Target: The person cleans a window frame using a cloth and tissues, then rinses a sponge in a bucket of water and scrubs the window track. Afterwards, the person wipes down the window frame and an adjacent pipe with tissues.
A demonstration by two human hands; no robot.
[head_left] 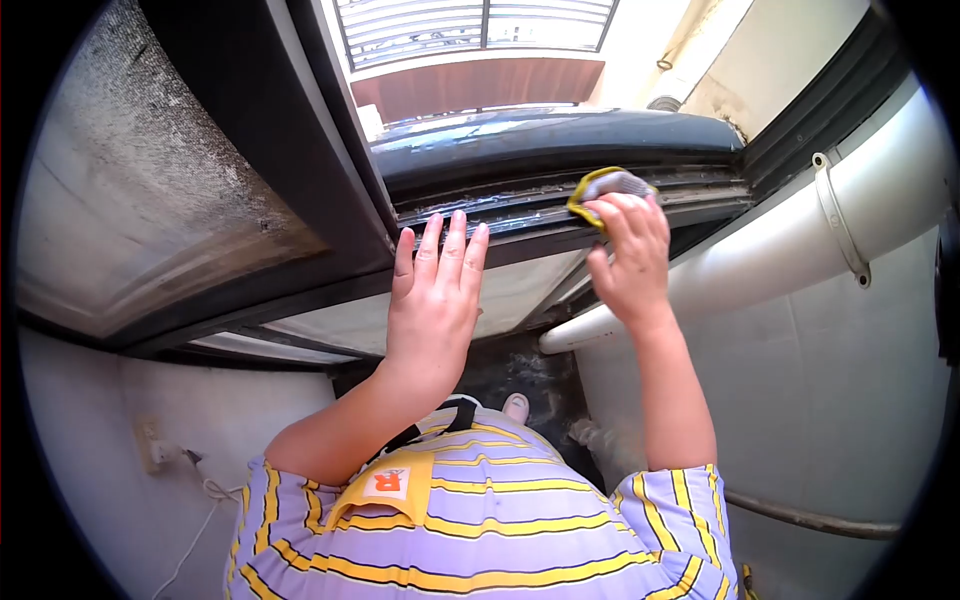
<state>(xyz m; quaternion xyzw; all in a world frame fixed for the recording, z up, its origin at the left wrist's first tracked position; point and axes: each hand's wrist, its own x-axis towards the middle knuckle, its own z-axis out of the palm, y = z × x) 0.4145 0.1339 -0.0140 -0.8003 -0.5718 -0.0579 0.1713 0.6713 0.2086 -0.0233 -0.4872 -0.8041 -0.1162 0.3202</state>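
Under my right hand [635, 250] is a grey cleaning cloth [612, 184] with a yellow edge; my fingers press it onto the dark window track [520, 205] near its right end. The track's ridges look wet and shiny along the left stretch. My left hand [435, 285] lies flat with its fingers stretched out, their tips at the inner edge of the window frame [340, 278]. Nothing is held in the left hand.
A white pipe [780, 240] with a bracket [840, 220] slants along the right wall. The dirty glass pane [170, 170] stands at left. Beyond the opening is a barred window [480, 30]. A socket with a plug [160, 447] is at lower left.
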